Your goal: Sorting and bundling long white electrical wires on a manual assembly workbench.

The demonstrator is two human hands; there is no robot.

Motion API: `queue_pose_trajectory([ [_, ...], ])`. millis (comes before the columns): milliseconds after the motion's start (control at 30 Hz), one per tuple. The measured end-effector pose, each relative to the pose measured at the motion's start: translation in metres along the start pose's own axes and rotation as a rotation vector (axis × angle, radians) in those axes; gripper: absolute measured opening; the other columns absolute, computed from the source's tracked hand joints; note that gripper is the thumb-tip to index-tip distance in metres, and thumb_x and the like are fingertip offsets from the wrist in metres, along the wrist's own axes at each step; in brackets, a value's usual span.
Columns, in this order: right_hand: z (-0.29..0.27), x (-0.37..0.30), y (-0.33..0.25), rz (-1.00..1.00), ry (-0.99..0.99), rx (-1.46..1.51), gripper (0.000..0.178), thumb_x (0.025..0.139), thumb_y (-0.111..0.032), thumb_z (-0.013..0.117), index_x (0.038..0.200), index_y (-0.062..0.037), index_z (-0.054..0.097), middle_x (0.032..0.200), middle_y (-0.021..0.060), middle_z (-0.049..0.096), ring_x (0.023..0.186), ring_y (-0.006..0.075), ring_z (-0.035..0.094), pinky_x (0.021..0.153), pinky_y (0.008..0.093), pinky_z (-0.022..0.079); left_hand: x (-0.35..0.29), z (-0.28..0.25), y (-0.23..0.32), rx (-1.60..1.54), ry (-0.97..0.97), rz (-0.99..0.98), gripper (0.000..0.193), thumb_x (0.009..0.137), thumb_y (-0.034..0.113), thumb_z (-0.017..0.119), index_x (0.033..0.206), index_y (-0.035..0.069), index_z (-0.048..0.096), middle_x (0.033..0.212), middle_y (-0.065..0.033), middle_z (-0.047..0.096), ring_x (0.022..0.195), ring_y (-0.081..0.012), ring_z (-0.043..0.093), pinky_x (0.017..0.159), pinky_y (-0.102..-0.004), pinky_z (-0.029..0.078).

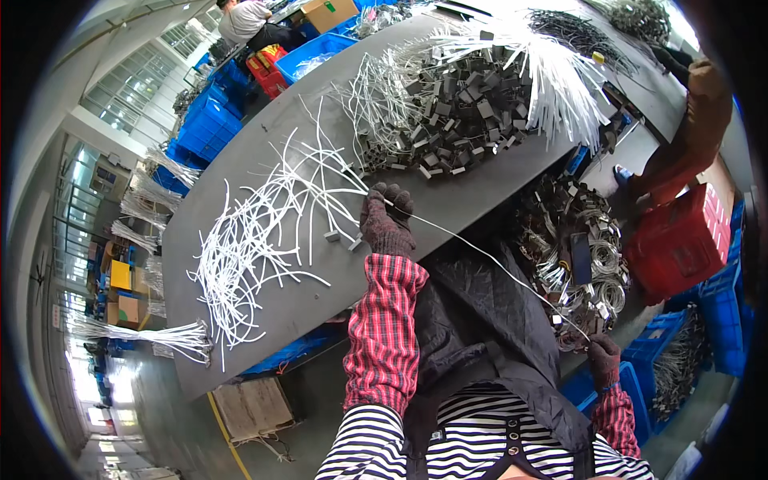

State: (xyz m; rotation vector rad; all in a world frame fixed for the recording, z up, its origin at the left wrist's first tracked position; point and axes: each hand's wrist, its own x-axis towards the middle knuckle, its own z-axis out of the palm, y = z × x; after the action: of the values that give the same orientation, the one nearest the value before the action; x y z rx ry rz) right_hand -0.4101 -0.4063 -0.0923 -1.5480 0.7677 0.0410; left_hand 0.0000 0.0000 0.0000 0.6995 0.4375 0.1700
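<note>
My left hand (388, 220), in a dark knitted glove, is closed on a thin white cable (496, 260) above the table's near edge. The cable runs down to the right in a slack curve. At its other end my right hand (604, 360), gloved alike, is closed on it, low beside the body. Left of my left hand lies a loose tangle of white cables (240, 248) on the grey table (272, 336). Small grey blocks (333, 237) lie close to that hand. Beyond it is a heap of dark rectangular blocks (472, 112) with white cables attached.
White flat strips (560, 88) fan over the heap's right side. Coiled cables (612, 264) are piled at my right, near a red box (680, 244) and blue crates (672, 360). A cable bundle (152, 336) overhangs the table's left end. Another person (244, 22) sits far off.
</note>
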Motion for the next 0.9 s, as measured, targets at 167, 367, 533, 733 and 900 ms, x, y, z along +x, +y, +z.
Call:
queue_pose_trajectory([
  [167,0.036,-0.003,0.004,-0.107,-0.002,-0.039,0.012,0.084,-0.010,0.058,0.087,-0.0033,0.068,0.070,-0.0035,0.055,0.058,0.0072,0.047,0.050,0.0240,0.034,-0.026,-0.005,-0.018,-0.080,-0.156,0.028,0.013,0.094,0.020,0.061,0.098,0.009,0.068,0.088,-0.0091,0.072,0.075,-0.0259,0.070,0.067,-0.0396,0.061],
  [367,0.145,0.050,-0.053,-0.044,-0.281,0.114,0.013,0.088,-0.015,0.060,0.089,-0.0040,0.066,0.071,-0.0032,0.053,0.058,0.0073,0.048,0.050,0.0246,0.037,-0.103,-0.008,-0.049,0.186,-0.379,-0.160,0.020,0.098,0.014,0.054,0.092,0.000,0.066,0.086,-0.0134,0.070,0.079,-0.0237,0.068,0.074,-0.0350,0.057],
  [533,0.288,0.067,-0.179,-0.512,-0.390,0.208,0.038,0.092,-0.018,0.062,0.127,-0.0039,0.054,0.110,0.0072,0.060,0.093,0.0146,0.060,0.078,0.0303,0.052,-0.133,-0.028,-0.063,0.514,-0.440,-0.019,0.020,0.100,0.012,0.054,0.102,0.000,0.069,0.097,-0.0056,0.070,0.090,-0.0134,0.065,0.081,-0.0282,0.053],
  [733,0.394,0.103,-0.236,-0.401,-0.557,0.357,0.053,0.094,-0.020,0.064,0.140,-0.0051,0.043,0.116,0.0162,0.062,0.097,0.0264,0.064,0.082,0.0357,0.054,-0.063,-0.023,0.005,0.911,-0.353,0.374,0.026,0.101,0.023,0.055,0.100,-0.001,0.066,0.086,-0.0058,0.066,0.080,-0.0144,0.062,0.071,-0.0299,0.050],
  [900,0.387,0.166,-0.297,-1.207,-0.006,-0.503,0.050,0.083,-0.022,0.074,0.128,-0.0116,0.056,0.115,0.0172,0.062,0.090,0.0284,0.066,0.080,0.0374,0.055,-0.032,-0.081,0.109,1.783,0.323,0.486,0.038,0.085,0.039,0.065,0.095,0.002,0.069,0.093,-0.0219,0.068,0.087,-0.0395,0.066,0.079,-0.0445,0.051],
])
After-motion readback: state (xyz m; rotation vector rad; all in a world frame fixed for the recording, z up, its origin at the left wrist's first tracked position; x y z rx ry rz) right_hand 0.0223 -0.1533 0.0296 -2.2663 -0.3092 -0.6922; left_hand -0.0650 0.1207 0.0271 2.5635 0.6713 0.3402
